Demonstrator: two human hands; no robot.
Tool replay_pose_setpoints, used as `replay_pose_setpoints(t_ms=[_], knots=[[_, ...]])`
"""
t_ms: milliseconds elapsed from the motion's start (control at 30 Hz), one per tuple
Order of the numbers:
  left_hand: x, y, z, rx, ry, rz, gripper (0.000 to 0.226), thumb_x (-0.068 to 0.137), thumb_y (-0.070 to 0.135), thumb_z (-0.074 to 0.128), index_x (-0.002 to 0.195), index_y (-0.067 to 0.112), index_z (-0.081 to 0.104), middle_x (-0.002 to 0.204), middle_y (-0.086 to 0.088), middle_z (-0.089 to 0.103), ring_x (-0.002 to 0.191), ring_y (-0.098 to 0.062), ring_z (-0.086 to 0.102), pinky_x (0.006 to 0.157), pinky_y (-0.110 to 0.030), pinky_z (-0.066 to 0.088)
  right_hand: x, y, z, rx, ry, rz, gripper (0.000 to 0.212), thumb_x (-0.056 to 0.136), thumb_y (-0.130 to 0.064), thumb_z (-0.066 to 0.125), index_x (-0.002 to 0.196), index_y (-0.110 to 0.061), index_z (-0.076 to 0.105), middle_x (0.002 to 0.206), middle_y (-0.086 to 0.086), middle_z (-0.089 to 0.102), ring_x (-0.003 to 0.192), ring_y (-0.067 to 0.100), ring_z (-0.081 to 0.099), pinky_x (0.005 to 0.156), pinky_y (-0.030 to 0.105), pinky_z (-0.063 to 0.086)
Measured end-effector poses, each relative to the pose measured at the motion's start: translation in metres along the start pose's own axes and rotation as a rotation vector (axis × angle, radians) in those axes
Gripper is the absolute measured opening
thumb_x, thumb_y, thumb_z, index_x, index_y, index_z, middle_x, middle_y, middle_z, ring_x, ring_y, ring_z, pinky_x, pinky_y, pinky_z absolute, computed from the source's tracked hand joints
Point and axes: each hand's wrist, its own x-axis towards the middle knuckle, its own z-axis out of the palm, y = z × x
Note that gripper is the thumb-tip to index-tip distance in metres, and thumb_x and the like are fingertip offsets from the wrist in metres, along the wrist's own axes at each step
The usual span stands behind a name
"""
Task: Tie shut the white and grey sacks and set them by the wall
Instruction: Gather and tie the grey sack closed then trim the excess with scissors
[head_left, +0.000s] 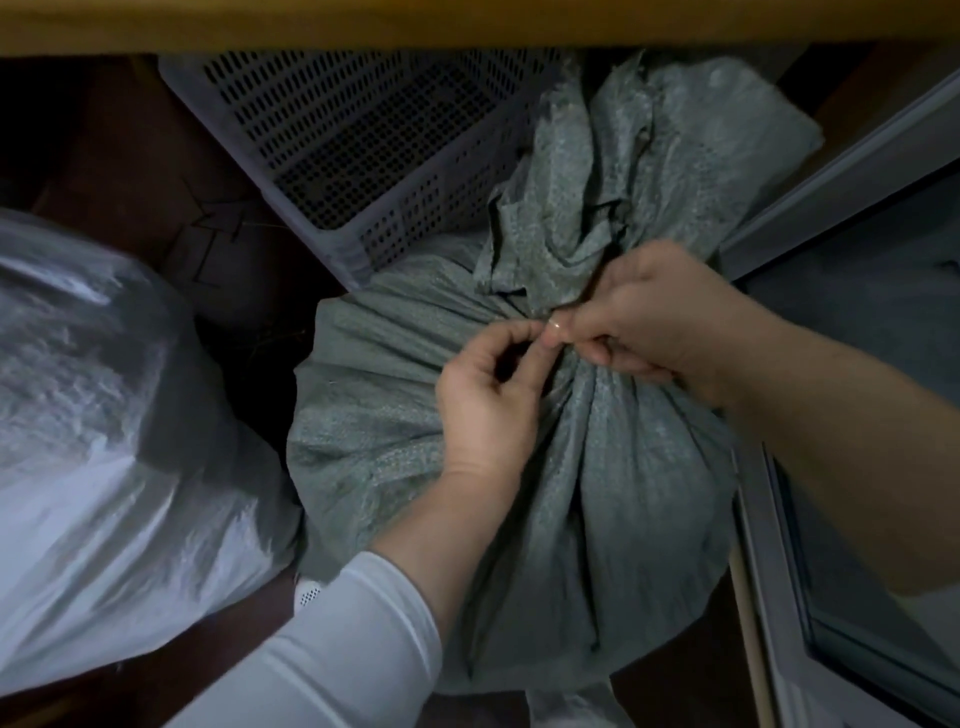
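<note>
A full grey woven sack (395, 415) stands in the middle of the view, its top gathered into a neck with loose cloth fanning out above. My left hand (488, 395) and my right hand (644, 322) meet at that neck, fingertips pinched together on something thin; the tie itself is too small to make out. My right hand also presses against the gathered cloth. A bulging white sack (104, 467) sits to the left of the grey one, its mouth out of sight.
A pale perforated plastic crate (363, 135) stands behind the grey sack. A grey metal frame (831, 176) with a glass panel runs along the right. The floor is dark brown. A yellow-brown edge (467, 21) crosses the top.
</note>
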Motion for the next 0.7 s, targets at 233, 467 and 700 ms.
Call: replay_pose_setpoints(t_ms=[233,467,700], knots=[[0.005,-0.004,0.003,0.203,0.062,0.12,0.017,0.073,0.03,0.065,0.082,0.017,0.07,0.074,0.003,0.064,0.07,-0.014,0.058,0.075,-0.033,0.051,0.001,-0.015,0.005,-0.596,0.074,-0.241,0.022,0.082,-0.015,0.056,0.068,0.002,0.057,0.068,0.018,0.061,0.076,0.037,0.06,0.069,0.041,0.052],[0.008,-0.002,0.007,0.125,0.082,0.001,0.015,0.063,0.04,0.06,0.059,0.028,0.068,0.059,0.006,0.064,0.051,0.014,0.04,0.064,-0.022,0.04,-0.015,-0.048,-0.002,-0.976,-0.086,-0.612,0.027,0.078,-0.009,0.056,0.097,-0.023,0.068,0.102,-0.004,0.066,0.092,0.016,0.06,0.079,0.034,0.052],[0.01,0.007,0.012,0.042,0.086,-0.138,0.03,0.082,0.007,0.064,0.056,0.021,0.063,0.055,0.013,0.061,0.066,-0.004,0.055,0.074,-0.021,0.046,0.021,-0.013,-0.02,-1.518,-0.17,-0.366,0.074,0.066,-0.051,0.073,0.132,-0.033,0.044,0.132,-0.005,0.051,0.127,0.021,0.037,0.1,0.039,0.028]])
